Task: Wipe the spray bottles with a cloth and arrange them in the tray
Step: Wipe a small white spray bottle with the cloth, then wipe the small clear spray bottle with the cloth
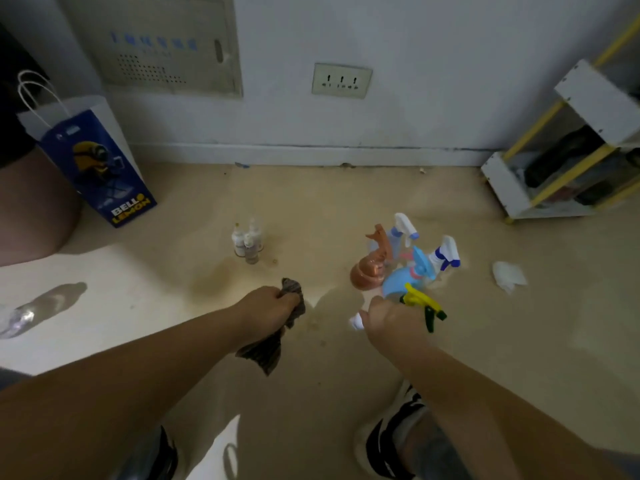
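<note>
Cloth (277,327) dark, ribbed fabric; spray bottles (401,268) glossy plastic, some translucent; bag (100,168) glossy paper; floor (346,202) smooth, matt.

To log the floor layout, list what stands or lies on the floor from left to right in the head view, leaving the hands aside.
Blue paper bag → three small bottles → group of spray bottles → crumpled white tissue → white and yellow shelf.

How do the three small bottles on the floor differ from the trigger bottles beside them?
The small bottles are pale and slim; the trigger bottles are brown, blue and white. The small bottles have narrow tops; the trigger bottles have broad trigger heads. Both stand on the floor.
</note>
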Demonstrator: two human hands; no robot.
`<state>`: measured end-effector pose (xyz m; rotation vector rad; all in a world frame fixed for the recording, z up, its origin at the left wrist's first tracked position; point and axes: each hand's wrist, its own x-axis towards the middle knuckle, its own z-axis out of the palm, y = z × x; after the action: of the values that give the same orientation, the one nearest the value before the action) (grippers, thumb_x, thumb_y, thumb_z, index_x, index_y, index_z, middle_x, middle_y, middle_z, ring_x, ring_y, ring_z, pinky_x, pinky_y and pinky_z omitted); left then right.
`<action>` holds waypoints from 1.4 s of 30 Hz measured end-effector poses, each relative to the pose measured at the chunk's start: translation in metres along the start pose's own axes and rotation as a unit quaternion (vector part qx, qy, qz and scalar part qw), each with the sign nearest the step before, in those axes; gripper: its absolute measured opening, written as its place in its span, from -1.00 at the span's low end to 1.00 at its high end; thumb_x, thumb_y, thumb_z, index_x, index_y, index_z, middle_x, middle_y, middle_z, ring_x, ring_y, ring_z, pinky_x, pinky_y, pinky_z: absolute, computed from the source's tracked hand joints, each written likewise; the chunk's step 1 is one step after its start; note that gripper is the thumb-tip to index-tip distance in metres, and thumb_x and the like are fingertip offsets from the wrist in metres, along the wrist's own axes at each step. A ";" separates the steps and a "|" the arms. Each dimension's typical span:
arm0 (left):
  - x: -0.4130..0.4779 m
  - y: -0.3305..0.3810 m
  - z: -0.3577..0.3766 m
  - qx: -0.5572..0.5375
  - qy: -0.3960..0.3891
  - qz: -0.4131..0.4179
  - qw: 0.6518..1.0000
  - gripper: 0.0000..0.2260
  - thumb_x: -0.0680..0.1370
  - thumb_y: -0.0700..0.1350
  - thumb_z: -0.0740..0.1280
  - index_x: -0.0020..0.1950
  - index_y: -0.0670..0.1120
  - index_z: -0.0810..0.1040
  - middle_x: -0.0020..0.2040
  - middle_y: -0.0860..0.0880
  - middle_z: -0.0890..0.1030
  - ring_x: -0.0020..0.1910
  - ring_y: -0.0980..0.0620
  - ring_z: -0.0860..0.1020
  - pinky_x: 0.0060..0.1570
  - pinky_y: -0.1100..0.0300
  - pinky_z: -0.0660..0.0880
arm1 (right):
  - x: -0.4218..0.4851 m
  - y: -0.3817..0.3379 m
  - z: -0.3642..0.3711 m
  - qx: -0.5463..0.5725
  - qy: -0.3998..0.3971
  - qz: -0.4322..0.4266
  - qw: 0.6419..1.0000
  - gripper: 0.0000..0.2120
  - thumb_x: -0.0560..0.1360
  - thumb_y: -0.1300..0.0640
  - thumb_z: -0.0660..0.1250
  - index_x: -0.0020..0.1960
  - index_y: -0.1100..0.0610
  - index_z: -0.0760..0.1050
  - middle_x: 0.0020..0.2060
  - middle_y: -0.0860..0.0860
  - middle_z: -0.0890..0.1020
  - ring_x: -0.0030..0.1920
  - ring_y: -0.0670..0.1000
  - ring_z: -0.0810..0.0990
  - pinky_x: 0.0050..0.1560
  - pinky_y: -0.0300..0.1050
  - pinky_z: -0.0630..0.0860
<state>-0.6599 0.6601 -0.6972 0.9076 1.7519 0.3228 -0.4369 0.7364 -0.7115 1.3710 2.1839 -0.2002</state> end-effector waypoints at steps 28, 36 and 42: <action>0.024 -0.067 -0.055 -0.157 0.114 -0.057 0.979 -0.61 0.70 0.14 0.15 -0.13 -0.14 0.43 -0.17 -0.20 0.45 -0.19 -0.09 0.43 -0.11 0.05 0.32 | 0.102 -0.125 -0.039 0.299 0.018 -0.047 0.953 -0.76 0.54 -0.17 0.26 0.00 -0.01 0.49 -0.09 0.00 0.63 -0.13 0.13 0.66 -0.06 -0.05 0.61; 0.043 -0.094 -0.086 -0.253 0.176 -0.124 0.943 -0.68 0.67 0.16 0.21 0.07 -0.08 0.56 0.00 -0.16 0.63 -0.03 -0.14 0.61 0.05 0.03 0.53 | 0.179 -0.181 -0.044 0.411 0.030 -0.050 0.910 -0.67 0.53 -0.15 0.38 0.07 0.09 0.43 -0.12 -0.01 0.56 -0.10 0.07 0.58 -0.12 -0.09 0.48; 0.062 -0.086 -0.098 -0.286 0.175 -0.145 0.931 -0.74 0.66 0.15 0.27 -0.02 -0.01 0.57 0.01 -0.15 0.65 0.01 -0.15 0.64 0.11 0.00 0.58 | 0.216 -0.204 -0.028 0.484 0.073 -0.048 0.871 -0.75 0.56 -0.20 0.31 0.00 -0.02 0.51 -0.10 -0.01 0.66 -0.10 0.04 0.63 -0.09 -0.02 0.56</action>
<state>-0.7919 0.6669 -0.7559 0.1679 1.9263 0.7873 -0.6961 0.8221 -0.8334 1.7876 2.3551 -1.4268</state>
